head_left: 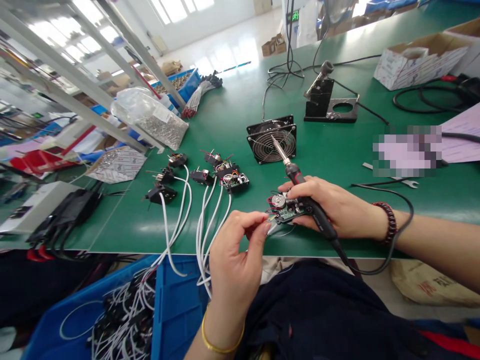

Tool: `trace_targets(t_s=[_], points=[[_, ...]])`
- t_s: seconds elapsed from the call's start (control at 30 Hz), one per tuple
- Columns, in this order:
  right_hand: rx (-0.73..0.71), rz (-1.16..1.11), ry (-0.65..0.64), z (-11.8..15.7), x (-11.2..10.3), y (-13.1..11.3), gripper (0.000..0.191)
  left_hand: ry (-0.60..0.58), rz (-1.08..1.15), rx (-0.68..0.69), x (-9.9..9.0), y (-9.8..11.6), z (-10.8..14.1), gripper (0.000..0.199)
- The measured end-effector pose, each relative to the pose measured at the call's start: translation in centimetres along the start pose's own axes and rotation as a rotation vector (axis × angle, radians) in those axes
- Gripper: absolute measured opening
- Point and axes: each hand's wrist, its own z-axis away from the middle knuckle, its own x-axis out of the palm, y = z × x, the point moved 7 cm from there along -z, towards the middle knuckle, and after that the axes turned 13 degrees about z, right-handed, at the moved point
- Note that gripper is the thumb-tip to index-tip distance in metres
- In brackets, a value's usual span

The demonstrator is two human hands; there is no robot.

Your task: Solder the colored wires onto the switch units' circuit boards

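My right hand (330,205) is closed on a soldering iron (316,214) with a black and red handle. Its metal tip points up and away, in front of the fan. The same hand's fingers also steady a small motor assembly with a green circuit board (287,214) near the table's front edge. At the board's left side, my left hand (240,245) pinches thin coloured wires (270,218) between thumb and forefinger. A white cable (275,228) shows just below the board. Several similar assemblies (233,179) with white cables lie to the left on the green table (225,130).
A small black fan (272,145) stands behind the iron, and an iron stand (330,102) is farther back right. A wrench (407,182) and pink paper (465,135) lie at right. Blue bins (180,310) sit below the front edge. The iron's cord (403,232) loops by my right wrist.
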Motion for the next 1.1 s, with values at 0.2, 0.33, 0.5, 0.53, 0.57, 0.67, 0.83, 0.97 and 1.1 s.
trace_targets(t_s=[0.2, 0.33, 0.5, 0.53, 0.57, 0.67, 0.83, 0.97, 1.1], points=[[-0.002, 0.003, 0.01, 0.1, 0.1, 0.1, 0.041, -0.001, -0.025, 0.041, 0.2, 0.5, -0.1, 0.017], [-0.01, 0.006, 0.013, 0.0, 0.1, 0.0, 0.04, -0.005, -0.055, 0.078, 0.4, 0.7, -0.1, 0.019], [-0.009, -0.005, 0.028, 0.0, 0.1, 0.1, 0.04, 0.015, -0.075, 0.125, 0.2, 1.0, -0.2, 0.019], [-0.01, -0.006, 0.03, 0.1, 0.1, 0.2, 0.041, 0.023, -0.075, 0.125, 0.2, 0.9, -0.1, 0.018], [-0.011, -0.007, 0.032, 0.1, 0.1, 0.2, 0.042, 0.032, -0.077, 0.123, 0.1, 0.8, 0.1, 0.018], [-0.005, -0.002, 0.027, 0.1, 0.2, 0.3, 0.042, 0.053, -0.097, 0.128, -0.2, 0.5, 0.6, 0.017], [-0.005, 0.007, 0.026, 0.0, 0.2, 0.2, 0.04, 0.079, -0.117, 0.166, -0.2, 0.4, 1.3, 0.019], [-0.007, 0.017, 0.026, -0.1, 0.0, 0.1, 0.039, 0.087, -0.151, 0.197, -0.2, 0.4, 1.5, 0.02], [0.0, 0.024, 0.025, -0.1, 0.1, 0.1, 0.039, 0.023, -0.245, 0.32, 0.8, 1.4, 1.8, 0.021]])
